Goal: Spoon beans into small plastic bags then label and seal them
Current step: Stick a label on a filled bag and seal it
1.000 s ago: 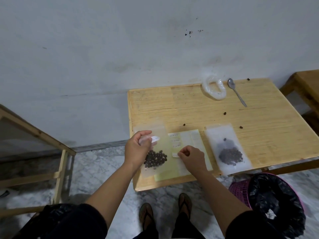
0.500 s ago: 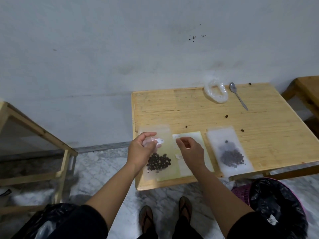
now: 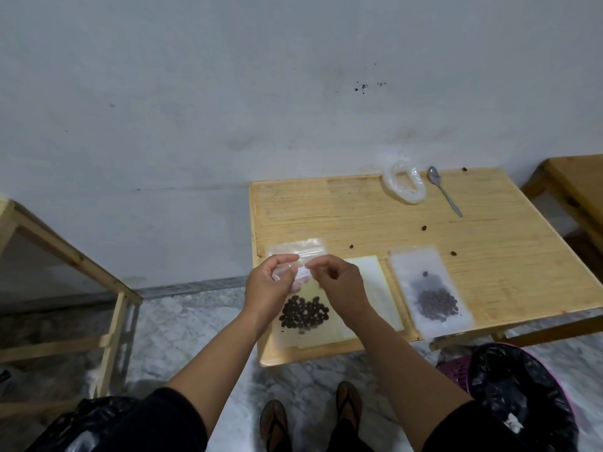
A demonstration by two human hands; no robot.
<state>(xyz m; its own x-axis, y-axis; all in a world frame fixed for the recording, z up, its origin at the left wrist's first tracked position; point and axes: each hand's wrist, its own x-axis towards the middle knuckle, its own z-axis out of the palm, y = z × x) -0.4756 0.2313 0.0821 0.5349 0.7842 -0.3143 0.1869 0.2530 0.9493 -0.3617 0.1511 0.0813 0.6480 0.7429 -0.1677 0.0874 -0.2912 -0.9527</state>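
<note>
At the near edge of the wooden table, both hands meet over a small plastic bag with dark beans in it. The left hand pinches a little white label and what looks like thin clear film. The right hand has its fingers curled in, with the fingertips at the other end of the label, so both seem to hold it. The bag lies flat, partly on a pale sticker sheet.

The label looks very light and floppy, and its sticky side can grab fingers. I think it is best held by its two ends and pulled flat. The bag is thin, soft and slippery, and the beans can roll around inside. It is best to hold it near the top, above the beans.

A second bag of beans lies to the right. A spoon and a crumpled clear bag sit at the far side. A few loose beans lie on the wood.
</note>
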